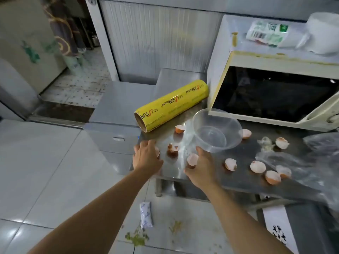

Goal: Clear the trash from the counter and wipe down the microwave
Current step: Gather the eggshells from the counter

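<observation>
Left hand: the left hand [146,154] is down at the counter's left edge, fingers curled over an eggshell [157,153] there; whether it has actually closed on it I cannot tell.
Right hand: the right hand [199,167] sits at the front edge, fingers pinching the near rim of a clear plastic bowl [217,130], which is tipped up with its mouth facing the camera. A half shell [192,159] lies against the fingers; held or only touching, I cannot say.
Bowl: empty. My guess is it's the collecting dish.
Shells nearby: a broken brown one [172,149] between the two hands, another [179,128] just beside the wrap roll.
Shells further out: a scatter [257,166] runs along the front edge toward the right, more near the bowl's right side.
Plastic: crumpled clear film [300,162] lies over the right end of the counter [244,180].
Cling wrap roll: the yellow roll [172,105] lies flat, long axis diagonal, open core pointing to the front-left corner, far end touching the microwave's side.
Microwave: the microwave [275,92] stands at the back right, door facing front-left, grubby trim, clutter on top.
Progress: barely begun. Shells and film are all on the counter, and no cloth is in sight for the wipe.
</observation>
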Tool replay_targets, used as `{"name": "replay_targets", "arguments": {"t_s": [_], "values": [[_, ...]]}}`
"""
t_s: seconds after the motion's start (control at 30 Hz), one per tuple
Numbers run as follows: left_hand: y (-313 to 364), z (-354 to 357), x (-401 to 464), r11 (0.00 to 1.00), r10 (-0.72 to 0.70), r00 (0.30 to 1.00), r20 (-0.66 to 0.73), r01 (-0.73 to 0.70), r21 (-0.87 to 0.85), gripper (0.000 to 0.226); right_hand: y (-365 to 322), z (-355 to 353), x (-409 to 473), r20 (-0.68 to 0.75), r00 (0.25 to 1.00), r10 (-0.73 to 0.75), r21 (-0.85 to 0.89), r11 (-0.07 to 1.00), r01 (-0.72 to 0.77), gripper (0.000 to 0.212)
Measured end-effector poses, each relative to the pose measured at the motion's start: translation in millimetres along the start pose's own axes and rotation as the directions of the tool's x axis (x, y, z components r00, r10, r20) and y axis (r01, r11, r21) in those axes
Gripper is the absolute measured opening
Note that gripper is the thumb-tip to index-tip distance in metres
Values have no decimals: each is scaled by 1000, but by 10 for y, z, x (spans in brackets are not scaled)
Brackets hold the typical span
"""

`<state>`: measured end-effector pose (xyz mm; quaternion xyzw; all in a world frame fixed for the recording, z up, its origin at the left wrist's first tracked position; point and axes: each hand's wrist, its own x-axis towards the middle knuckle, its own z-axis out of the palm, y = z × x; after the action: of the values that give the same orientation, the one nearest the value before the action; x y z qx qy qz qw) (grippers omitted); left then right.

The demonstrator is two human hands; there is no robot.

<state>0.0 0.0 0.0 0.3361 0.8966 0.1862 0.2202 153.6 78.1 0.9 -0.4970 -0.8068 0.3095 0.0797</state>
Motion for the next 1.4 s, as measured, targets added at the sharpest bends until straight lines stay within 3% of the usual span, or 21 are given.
{"name": "replay_targets", "arguments": {"t_s": [0.1,0.2,0.3,0.4,0.53,0.7,0.87,1.07,1.27,1.4], "values": [[-4,60,83,995,-18,1000,5,17,101,61,14,71,84,-67,998,-12,-77,997,7,65],[-2,117,129,991,-38,999,-23,41,127,35,40,121,136,-97,995,-30,-125,992,18,51],[14,113,179,994,16,997,-80,-7,108,21,78,120,157,-65,998,-2,-66,998,-2,41],[160,92,193,988,121,989,-88,-111,104,26,97,46,115,-61,998,-7,-41,999,4,35],[461,45,163,995,96,985,-141,-96,5,31,156,-70,22,-94,995,13,16,1000,-12,38],[583,110,206,977,115,991,-62,-102,186,38,241,-151,-46,-117,993,13,78,997,-4,38],[610,144,201,975,68,998,-10,-65,211,16,336,-252,-106,-158,987,15,124,992,4,30],[774,234,104,988,88,996,-3,-87,132,16,482,-505,-182,-286,958,29,162,987,18,22],[924,342,29,990,98,995,31,-101,99,27,783,-646,-23,-417,901,122,138,988,-70,29],[934,362,17,991,71,997,33,-74,108,28,924,-598,64,-360,928,97,104,993,-63,30]]}}
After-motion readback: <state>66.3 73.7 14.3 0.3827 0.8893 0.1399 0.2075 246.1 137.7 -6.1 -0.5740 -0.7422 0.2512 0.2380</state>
